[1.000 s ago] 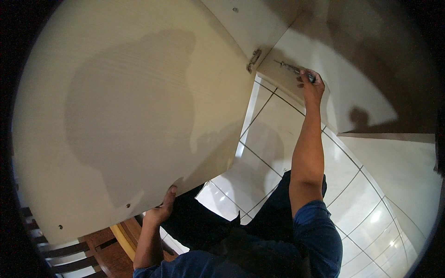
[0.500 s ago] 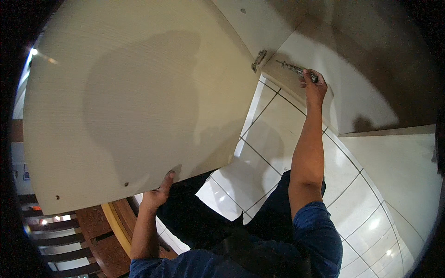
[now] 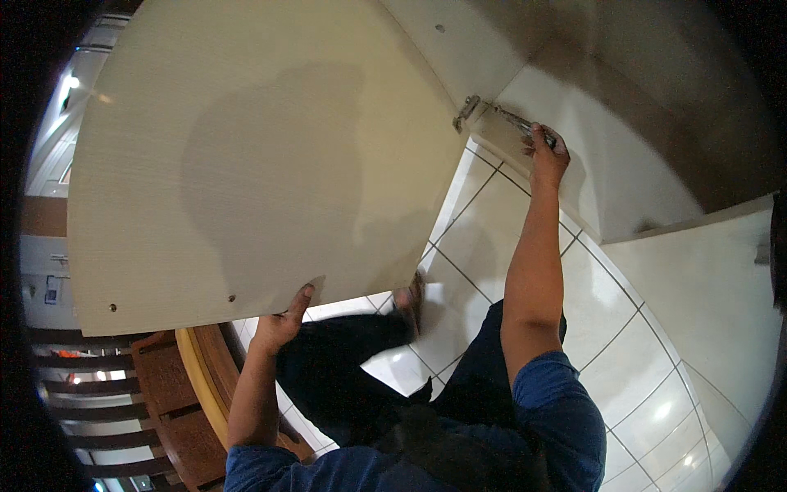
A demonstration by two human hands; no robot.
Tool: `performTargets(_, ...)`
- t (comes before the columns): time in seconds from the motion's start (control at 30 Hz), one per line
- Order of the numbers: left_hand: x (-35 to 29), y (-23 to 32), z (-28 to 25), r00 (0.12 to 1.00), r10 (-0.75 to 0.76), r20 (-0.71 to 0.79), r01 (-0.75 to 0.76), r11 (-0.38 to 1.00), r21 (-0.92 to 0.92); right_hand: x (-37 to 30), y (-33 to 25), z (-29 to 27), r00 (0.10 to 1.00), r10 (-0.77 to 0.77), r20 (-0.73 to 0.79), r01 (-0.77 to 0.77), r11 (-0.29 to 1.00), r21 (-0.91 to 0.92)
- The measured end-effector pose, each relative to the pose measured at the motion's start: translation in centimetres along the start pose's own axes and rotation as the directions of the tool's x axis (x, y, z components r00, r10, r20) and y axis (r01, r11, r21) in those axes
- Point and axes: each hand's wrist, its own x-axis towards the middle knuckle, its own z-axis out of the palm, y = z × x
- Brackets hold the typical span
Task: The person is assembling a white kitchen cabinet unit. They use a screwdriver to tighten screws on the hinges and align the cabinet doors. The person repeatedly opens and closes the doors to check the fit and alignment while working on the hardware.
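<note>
A large cream cabinet door fills the left and middle of the view. My left hand grips its near edge, thumb on the face and fingers hidden beneath. At the door's far right corner a metal hinge joins it to the cabinet. My right hand is closed round a slim metallic screwdriver. Its tip points left toward the hinge, just short of it, over the cabinet's bottom edge. Whether the tip touches anything is hard to tell.
Two small screws or knobs sit near the door's near edge. White floor tiles lie below, with my foot by the door. A wooden bench stands at lower left. Another pale panel is at right.
The door's near edge has shifted slightly up and right in view, with my left hand still on it. The screwdriver's tip is closer to the hinge. My left leg has moved, and a foot now shows.
</note>
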Motion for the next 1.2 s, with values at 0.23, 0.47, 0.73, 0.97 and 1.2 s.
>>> performTargets(0.23,0.4,-3.2,0.3,0.998,0.060,-0.019,-0.061,0.997,-0.052,-0.8,0.6,-0.6,0.997,-0.004,-0.075,0.016,0.987,0.158)
performTargets(0.47,0.9,-3.2,0.7,0.971,0.221,-0.090,-0.229,0.969,-0.094,-0.4,-0.8,0.6,0.997,-0.023,-0.067,0.026,0.999,0.042)
performTargets(0.73,5.7,-7.6,-2.6,0.994,0.105,0.001,-0.101,0.956,-0.276,-2.4,-1.7,4.9,0.986,-0.072,0.153,0.124,0.924,-0.362)
performTargets(0.97,6.9,-9.7,-2.9,0.996,0.082,-0.036,-0.089,0.923,-0.375,1.2,-9.5,7.3,0.958,-0.011,0.287,0.218,0.677,-0.703)
performTargets(1.2,8.8,-9.1,-1.1,0.981,-0.010,-0.195,-0.071,0.911,-0.406,3.1,-11.2,4.5,0.990,0.010,0.138,0.054,0.891,-0.450)
